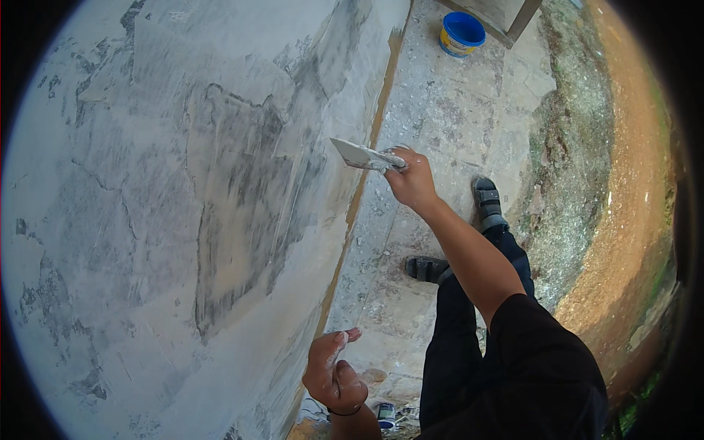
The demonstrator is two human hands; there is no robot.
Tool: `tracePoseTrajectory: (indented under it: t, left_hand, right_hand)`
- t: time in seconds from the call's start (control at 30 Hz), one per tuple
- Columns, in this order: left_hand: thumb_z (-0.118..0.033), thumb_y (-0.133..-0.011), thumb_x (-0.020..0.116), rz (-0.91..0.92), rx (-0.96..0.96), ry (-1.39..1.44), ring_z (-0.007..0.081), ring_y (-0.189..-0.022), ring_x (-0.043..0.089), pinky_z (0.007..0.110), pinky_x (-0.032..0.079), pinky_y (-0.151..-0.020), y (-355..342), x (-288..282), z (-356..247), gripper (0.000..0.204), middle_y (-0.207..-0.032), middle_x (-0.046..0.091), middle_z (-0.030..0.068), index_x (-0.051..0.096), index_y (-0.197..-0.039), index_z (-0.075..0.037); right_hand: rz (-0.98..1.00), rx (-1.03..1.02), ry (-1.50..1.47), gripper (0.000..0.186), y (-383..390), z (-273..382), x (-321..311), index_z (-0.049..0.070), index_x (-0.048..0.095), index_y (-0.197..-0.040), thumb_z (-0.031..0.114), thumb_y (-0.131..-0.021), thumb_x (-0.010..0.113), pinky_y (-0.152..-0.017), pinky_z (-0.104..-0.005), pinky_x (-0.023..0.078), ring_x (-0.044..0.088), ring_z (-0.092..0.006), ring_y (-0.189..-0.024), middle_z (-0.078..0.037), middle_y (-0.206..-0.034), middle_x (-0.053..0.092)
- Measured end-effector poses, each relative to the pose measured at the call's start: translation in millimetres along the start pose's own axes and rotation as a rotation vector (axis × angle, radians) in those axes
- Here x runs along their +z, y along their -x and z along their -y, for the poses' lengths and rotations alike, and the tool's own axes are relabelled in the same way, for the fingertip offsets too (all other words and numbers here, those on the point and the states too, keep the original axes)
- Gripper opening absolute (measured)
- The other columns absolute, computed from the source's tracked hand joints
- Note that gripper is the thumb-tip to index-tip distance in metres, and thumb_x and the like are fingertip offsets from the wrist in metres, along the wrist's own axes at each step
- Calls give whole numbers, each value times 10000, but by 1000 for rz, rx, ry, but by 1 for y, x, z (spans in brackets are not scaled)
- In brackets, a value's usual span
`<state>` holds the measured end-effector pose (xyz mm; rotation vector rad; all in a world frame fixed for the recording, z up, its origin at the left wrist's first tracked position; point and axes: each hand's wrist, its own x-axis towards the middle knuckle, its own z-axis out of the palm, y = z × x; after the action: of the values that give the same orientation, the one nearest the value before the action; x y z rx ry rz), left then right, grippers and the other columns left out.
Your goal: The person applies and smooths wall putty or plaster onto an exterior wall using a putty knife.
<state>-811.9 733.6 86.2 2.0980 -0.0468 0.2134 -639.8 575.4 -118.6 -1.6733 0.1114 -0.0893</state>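
Observation:
My right hand (412, 180) is closed around the handle of a putty knife (359, 155). White paste coats its wide, flat blade and the neck near my fingers. The blade points left, close to the lower edge of a patchy white and grey wall (147, 183); whether it touches the wall I cannot tell. A large darker, smeared patch (246, 191) lies to the left of the blade. Lower down, my left hand (337, 374) is near the wall, its fingers bent and apart from the thumb, with nothing seen in it. White paste marks its fingertips.
A blue bucket (462, 35) stands at the far end of the paved strip (440, 132), beside a wooden frame (513, 29). My sandalled feet (487, 199) are on the paving. To the right run mossy ground and orange soil (623, 191). A shoe-like object (386, 416) lies near my left wrist.

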Motion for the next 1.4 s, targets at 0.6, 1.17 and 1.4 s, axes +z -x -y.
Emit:
tracePoseTrajectory:
  t: [0.6, 1.17, 1.4]
  left_hand:
    - [57, -544, 342, 52, 62, 0, 317, -701, 643, 327, 441, -596, -7, 10, 6, 619, -875, 626, 277, 508, -1140, 93]
    - [82, -516, 325, 50, 65, -42, 303, -705, 631, 316, 437, -591, -9, 13, 16, 617, -860, 623, 265, 532, -1097, 85]
    - [82, -514, 325, 47, 42, -55, 302, -701, 626, 314, 437, -587, -7, 16, 11, 620, -856, 623, 259, 528, -1101, 88]
  right_hand:
    - [148, -340, 90, 322, 129, 8, 91, 36, 617, -899, -29, -584, 627, -853, -395, 423, 580, -283, -817, -110, -843, 607]
    - [-261, -84, 54, 150, -31, -34, 22, 45, 622, -790, -6, -652, 596, -671, -350, 443, 542, -325, -716, -150, -732, 575]
    - [-285, -354, 157, 250, 14, -16, 72, 43, 583, -832, -50, -602, 609, -641, -384, 427, 517, -329, -700, -114, -751, 553]
